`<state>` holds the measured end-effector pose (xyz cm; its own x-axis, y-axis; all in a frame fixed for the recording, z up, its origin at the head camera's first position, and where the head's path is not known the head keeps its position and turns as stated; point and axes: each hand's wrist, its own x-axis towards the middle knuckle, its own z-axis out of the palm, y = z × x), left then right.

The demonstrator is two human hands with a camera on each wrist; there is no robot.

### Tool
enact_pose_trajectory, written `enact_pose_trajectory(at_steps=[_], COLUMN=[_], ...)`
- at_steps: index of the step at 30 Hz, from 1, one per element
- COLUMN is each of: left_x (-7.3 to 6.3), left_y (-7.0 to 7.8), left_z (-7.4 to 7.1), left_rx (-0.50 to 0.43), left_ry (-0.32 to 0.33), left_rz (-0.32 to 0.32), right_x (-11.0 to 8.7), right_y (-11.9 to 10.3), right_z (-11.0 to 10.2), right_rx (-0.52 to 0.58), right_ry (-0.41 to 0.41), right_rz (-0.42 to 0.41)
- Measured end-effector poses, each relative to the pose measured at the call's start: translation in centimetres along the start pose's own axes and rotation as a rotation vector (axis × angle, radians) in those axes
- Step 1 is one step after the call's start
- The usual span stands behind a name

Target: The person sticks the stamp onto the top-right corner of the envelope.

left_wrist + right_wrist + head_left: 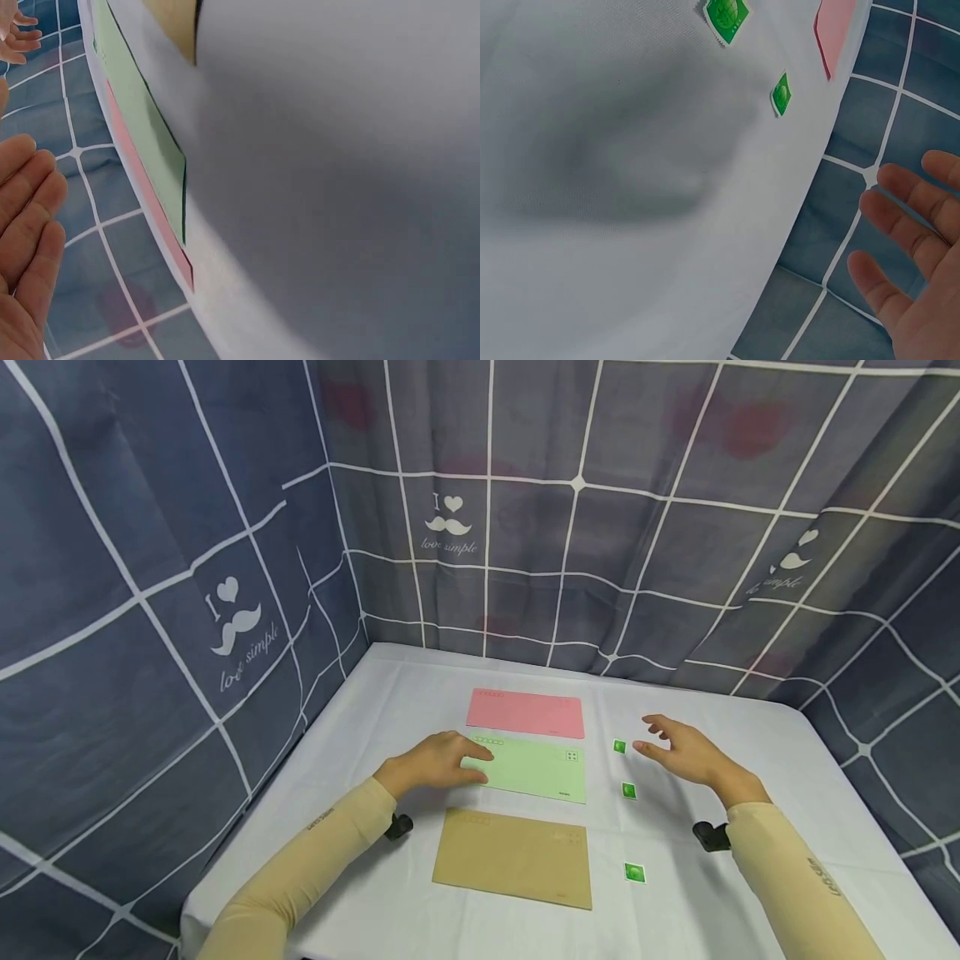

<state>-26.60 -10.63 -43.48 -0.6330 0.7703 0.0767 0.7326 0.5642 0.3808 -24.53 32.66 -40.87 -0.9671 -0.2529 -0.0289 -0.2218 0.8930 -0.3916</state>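
Observation:
Three envelopes lie in a column on the white table: a pink envelope (525,712) at the back, a green envelope (532,768) in the middle and a tan envelope (513,860) in front. To their right are three green stamps, the back stamp (619,746), the middle stamp (628,791) and the front stamp (634,872). My left hand (442,760) is over the green envelope's left end, fingers extended; contact cannot be made out. Holding nothing, my right hand (686,753) hovers right of the back stamp with loosely bent fingers.
A white cloth covers the table (360,735). Dark blue curtains (525,527) with white grid lines hang behind it and along both sides. Each wrist carries a small black camera, like the right one (711,837).

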Motion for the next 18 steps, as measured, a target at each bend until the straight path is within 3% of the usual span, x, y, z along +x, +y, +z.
enact_pose_trajectory(at_steps=[18], left_x=[-0.9], left_y=[1.0], left_z=[1.8], left_rx=[-0.011], left_ry=[-0.06], left_rz=[0.05], right_x=[0.0], right_y=[0.0], right_z=[0.1], right_rx=[0.02], right_ry=[0.024], right_rz=[-0.011])
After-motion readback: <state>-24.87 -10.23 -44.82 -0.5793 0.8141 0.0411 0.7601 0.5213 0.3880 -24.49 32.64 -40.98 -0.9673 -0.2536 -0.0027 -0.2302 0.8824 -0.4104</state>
